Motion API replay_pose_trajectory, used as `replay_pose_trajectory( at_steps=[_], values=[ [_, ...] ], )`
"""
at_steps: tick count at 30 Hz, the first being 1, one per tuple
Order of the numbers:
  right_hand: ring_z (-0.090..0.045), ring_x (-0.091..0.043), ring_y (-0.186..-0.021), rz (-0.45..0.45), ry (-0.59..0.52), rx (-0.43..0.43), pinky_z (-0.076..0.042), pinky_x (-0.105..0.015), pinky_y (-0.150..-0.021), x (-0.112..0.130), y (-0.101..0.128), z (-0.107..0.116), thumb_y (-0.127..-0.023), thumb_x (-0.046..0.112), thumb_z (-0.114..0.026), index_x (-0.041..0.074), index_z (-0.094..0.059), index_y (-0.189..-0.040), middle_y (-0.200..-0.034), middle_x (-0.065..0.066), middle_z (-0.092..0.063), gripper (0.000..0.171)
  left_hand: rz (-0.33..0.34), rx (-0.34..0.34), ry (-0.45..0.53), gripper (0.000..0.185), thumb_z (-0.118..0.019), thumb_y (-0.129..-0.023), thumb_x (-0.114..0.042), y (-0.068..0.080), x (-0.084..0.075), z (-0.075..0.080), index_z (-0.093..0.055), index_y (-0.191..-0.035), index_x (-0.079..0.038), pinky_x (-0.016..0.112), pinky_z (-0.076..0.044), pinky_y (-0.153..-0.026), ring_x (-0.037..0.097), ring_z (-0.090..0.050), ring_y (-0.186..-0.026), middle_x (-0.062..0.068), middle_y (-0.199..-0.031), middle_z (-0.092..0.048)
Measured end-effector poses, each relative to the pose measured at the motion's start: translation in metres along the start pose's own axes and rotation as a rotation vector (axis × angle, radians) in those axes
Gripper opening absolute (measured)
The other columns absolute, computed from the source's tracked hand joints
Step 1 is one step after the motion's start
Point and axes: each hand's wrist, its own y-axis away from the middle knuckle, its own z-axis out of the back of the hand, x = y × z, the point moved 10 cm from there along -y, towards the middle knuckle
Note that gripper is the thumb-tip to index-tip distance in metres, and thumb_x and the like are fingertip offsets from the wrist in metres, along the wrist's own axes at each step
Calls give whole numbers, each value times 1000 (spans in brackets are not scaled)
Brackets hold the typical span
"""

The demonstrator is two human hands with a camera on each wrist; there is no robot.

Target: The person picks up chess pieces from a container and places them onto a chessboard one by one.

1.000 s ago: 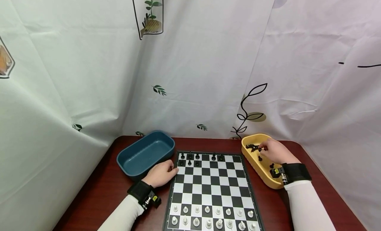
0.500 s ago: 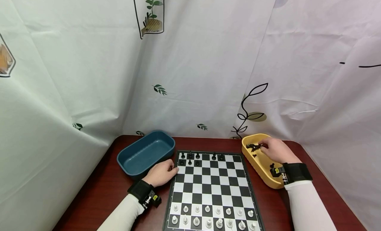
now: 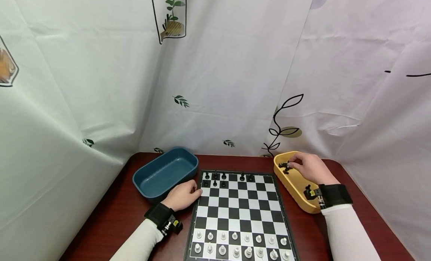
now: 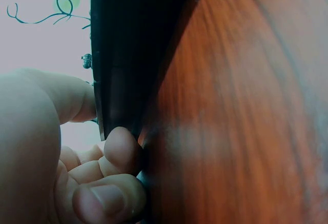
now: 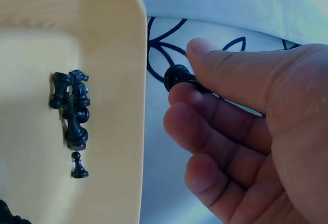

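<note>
My right hand is over the far part of the yellow tray. Between thumb and index finger it pinches a black chess piece, its round base outward and the rest covered by the fingers. Inside the tray lie more black chess pieces, mostly in a heap. My left hand holds the left edge of the chessboard, with the thumb over the top and the other fingers curled at its side. Several black pieces stand on the board's two far rows.
White chess pieces fill the board's two near rows. A blue tub sits left of the board, close to my left hand. Behind the brown table hangs a white printed cloth.
My right hand has shifted slightly left and up over the yellow tray, and a black chess piece now shows in its pinch. The left hand stays where it was.
</note>
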Motion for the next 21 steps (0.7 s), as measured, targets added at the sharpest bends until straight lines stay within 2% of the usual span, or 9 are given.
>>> replay_pose_trajectory(
  at_steps=[6,13,19,21],
  values=[
    [-71,-22,-87,48,-12,-43,-55,-48,-78,10,0,4,-102,18,-83,12,-85,-106,-99,-3,-80,7,0,2,-7,30,-70,-108,-40,-1,0,0,-61,-85,-23,33,-42,-61,11,-52,-62,-8,-70,-56],
    [-75,-29,-90,109,24,-85,-59,-55,-82,27,-1,7,-101,15,-84,8,-86,-105,-98,-6,-81,8,1,0,-2,29,-70,-108,-39,-3,4,-3,-61,-84,-24,34,-42,-61,11,-52,-61,-8,-70,-56],
    [-77,-35,-97,162,62,-85,-58,-58,-89,44,-3,3,-99,13,-85,8,-85,-105,-101,-7,-81,8,-4,2,-3,29,-70,-108,-39,-4,6,-5,-61,-85,-24,34,-43,-60,11,-52,-61,-9,-69,-56],
    [-76,-33,-95,182,75,-81,-58,-58,-89,50,-3,2,-98,12,-85,8,-85,-104,-99,-5,-81,7,-3,1,-1,29,-70,-108,-39,-4,6,-5,-61,-85,-24,34,-43,-60,11,-52,-61,-9,-69,-56]
  ],
)
